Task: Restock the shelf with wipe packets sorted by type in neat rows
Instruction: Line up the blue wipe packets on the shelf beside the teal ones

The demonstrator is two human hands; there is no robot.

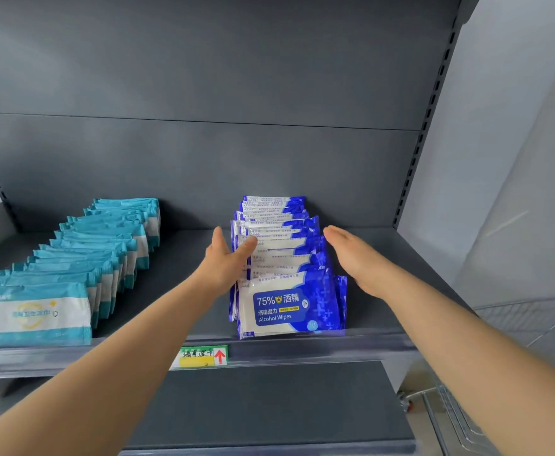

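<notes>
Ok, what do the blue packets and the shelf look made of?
Blue packets: thin glossy plastic film, judging by the crinkles and bright glints. Shelf: probably painted metal, matte grey, judging by its even dull sheen and thin rigid panels.

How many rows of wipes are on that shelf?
2. The teal row is on the shelf's left side. The blue row stands right of centre, between the left hand and right hand. No row seems hidden.
</notes>
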